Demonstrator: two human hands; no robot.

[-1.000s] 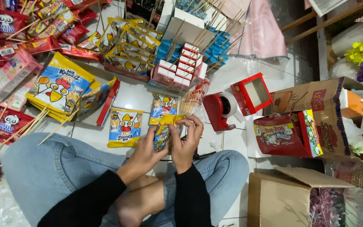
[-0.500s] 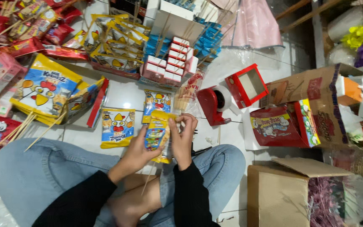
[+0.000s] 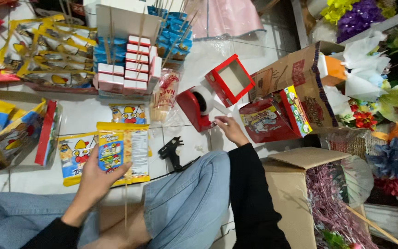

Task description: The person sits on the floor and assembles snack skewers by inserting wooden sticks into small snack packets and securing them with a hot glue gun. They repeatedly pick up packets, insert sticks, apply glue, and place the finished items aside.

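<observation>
The person sits on the white tiled floor (image 3: 88,115) with legs in blue jeans crossed. The left hand (image 3: 98,177) is raised above the knee, palm away from the camera, and its fingers close around the lower part of a yellow snack packet (image 3: 123,150) which is fixed on a thin wooden stick (image 3: 126,207) (the stick hangs down between the legs). The right hand (image 3: 229,129), in a black sleeve, reaches forward with fingers loosely curled, and the fingertips touch the front of the red tape dispenser (image 3: 198,108); whether it pinches tape, I cannot tell.

Just beside the knee lies a black glue gun (image 3: 171,151). Flat on the floor under the held packet lie two more yellow packets with a cartoon chicken. To the right stands a red snack bag (image 3: 266,123) against a brown carton (image 3: 300,80). Behind the dispenser is a small open red box (image 3: 230,79). Farther, at the far edge of the floor, small red-and-white boxes (image 3: 127,69) stand in rows, with blue packets on sticks behind them.
</observation>
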